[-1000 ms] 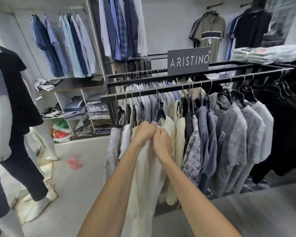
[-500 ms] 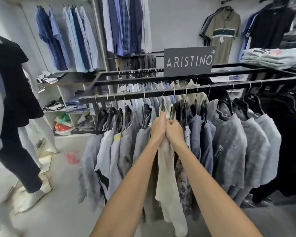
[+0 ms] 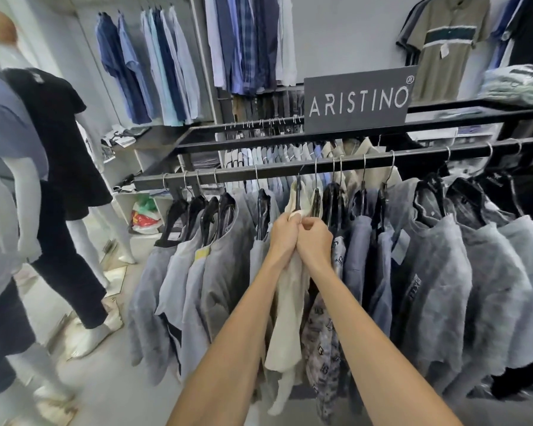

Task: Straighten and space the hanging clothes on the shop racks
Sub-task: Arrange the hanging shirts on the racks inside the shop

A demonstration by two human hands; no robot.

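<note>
A cream shirt [image 3: 288,305] hangs from a black hanger on the black rack rail [image 3: 277,170], in the middle of the row. My left hand [image 3: 283,238] and my right hand [image 3: 314,241] are pressed together at its collar, both gripping the cream fabric just under the hanger. Grey shirts [image 3: 216,272] hang to the left. To the right hang a patterned shirt [image 3: 323,342], blue shirts and grey tees [image 3: 443,287]. My forearms hide the lower part of the neighbouring clothes.
A dark "ARISTINO" sign [image 3: 359,99] stands on the rack top. Mannequins [image 3: 59,186] stand on the left. Blue shirts [image 3: 154,66] hang on the back wall beside shelves. Folded clothes [image 3: 523,84] lie at the upper right. Bare grey floor [image 3: 114,388] stretches to the lower left.
The cream shirt went up from lower down onto the rail, both hands still gripping its collar. The view has come closer to the rack and shifted left.
</note>
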